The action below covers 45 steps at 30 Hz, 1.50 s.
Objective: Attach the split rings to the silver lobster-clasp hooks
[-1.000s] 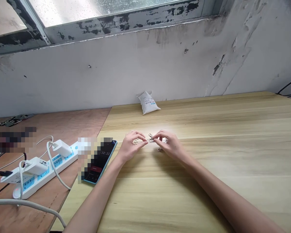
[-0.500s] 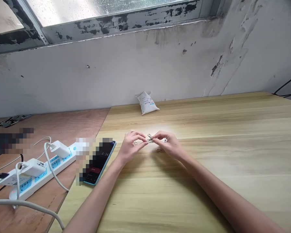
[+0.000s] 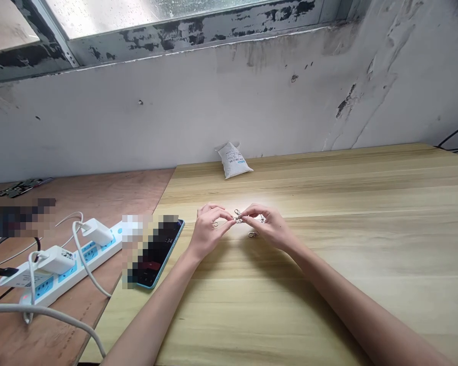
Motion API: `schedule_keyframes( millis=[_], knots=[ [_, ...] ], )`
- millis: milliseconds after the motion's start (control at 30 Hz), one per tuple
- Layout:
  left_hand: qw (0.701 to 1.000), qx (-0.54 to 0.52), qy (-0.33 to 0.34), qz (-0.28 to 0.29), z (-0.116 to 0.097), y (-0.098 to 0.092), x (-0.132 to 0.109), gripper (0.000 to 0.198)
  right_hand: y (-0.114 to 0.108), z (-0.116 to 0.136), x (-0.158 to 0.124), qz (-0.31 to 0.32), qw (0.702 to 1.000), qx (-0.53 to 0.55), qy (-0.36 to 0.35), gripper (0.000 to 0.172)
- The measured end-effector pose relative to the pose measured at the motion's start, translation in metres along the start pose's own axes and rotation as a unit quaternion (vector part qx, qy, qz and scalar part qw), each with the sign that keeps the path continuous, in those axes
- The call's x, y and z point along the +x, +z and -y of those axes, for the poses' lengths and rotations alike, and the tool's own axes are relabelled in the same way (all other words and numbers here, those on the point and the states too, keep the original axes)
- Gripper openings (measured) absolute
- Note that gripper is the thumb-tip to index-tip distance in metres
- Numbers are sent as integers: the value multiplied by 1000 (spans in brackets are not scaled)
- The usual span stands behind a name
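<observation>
My left hand [image 3: 209, 231] and my right hand [image 3: 269, 227] meet over the wooden table [image 3: 290, 315]. Small silvery metal clasps [image 3: 237, 215] lie between their fingertips, and each hand pinches at them with thumb and forefinger. A ring-like metal piece [image 3: 215, 223] shows by the left fingers. Under the right hand rests another metal clasp [image 3: 253, 234], and one more bit of metal [image 3: 263, 219] shows behind its fingers. How the pieces join is too small to tell.
A phone [image 3: 162, 254] lies left of my left forearm. Farther left, a white power strip [image 3: 95, 256] with chargers and cables sits on a reddish board [image 3: 145, 188]. A white packet [image 3: 232, 160] stands near the wall.
The view has shifted slightly, so everything sits a little differently in the frame. My left fingertips are a bit closer to the metal pieces and to my right fingertips.
</observation>
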State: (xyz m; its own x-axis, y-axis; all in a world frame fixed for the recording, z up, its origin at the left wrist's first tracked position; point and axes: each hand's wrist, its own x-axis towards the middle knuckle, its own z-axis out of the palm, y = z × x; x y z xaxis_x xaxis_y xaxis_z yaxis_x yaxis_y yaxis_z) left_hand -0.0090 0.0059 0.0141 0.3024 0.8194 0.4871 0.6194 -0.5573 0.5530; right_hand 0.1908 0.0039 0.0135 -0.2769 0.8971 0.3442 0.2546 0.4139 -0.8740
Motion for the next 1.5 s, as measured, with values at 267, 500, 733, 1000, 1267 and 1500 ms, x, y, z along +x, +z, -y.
schedule_keyframes(
  millis=[267, 500, 733, 1000, 1267, 1500],
  knots=[
    [997, -62, 7, 40, 3, -1, -1, 20, -6, -2, 0, 36, 999, 1, 13, 23],
    [998, -24, 47, 44, 4, -3, 1, 11, -6, 1, 0, 33, 999, 13, 16, 20],
    [997, -23, 10, 74, 3, -2, 1, 13, -6, 2, -1, 46, 999, 7, 10, 21],
    [985, -129, 21, 112, 2, -5, 1, 21, -6, 3, -1, 36, 997, 48, 54, 26],
    [987, -138, 21, 86, 4, -3, 2, 11, -7, 3, -1, 47, 996, 47, 55, 24],
    [988, -118, 0, 105, 8, -3, 2, 13, -6, 1, -1, 66, 998, 22, 9, 23]
  ],
)
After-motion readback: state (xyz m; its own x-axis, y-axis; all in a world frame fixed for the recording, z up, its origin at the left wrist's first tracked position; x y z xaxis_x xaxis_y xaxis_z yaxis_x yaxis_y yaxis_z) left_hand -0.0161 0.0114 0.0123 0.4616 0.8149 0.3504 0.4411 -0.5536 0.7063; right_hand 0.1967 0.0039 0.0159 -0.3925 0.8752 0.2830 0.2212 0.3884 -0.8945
